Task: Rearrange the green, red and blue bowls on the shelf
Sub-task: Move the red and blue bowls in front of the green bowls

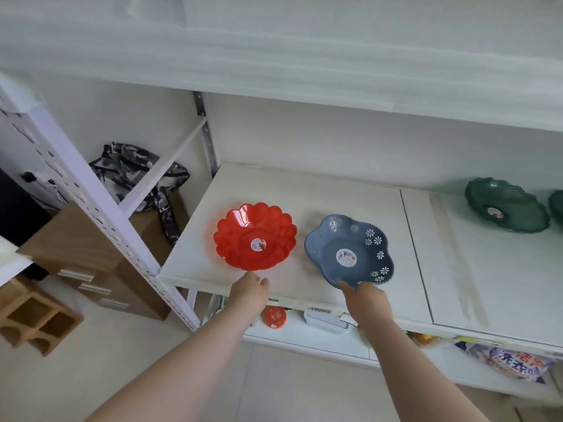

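A red scalloped bowl point(255, 236) sits at the left end of the white shelf point(335, 196). Just right of it lies a blue flower-patterned bowl point(349, 250). A dark green wavy bowl point(506, 212) rests far to the right, near the back. My left hand point(248, 289) is at the shelf's front edge, its fingers curled and touching the red bowl's near rim. My right hand point(364, 296) pinches the blue bowl's near rim between thumb and fingers. Both bowls rest flat on the shelf.
A second green bowl's edge point(557, 208) peeks in at the far right. The shelf above hangs low overhead. A white perforated upright point(100, 214) stands left. The lower shelf holds an orange lid point(274, 317), a white box point(327, 321) and a detergent bag point(511, 362).
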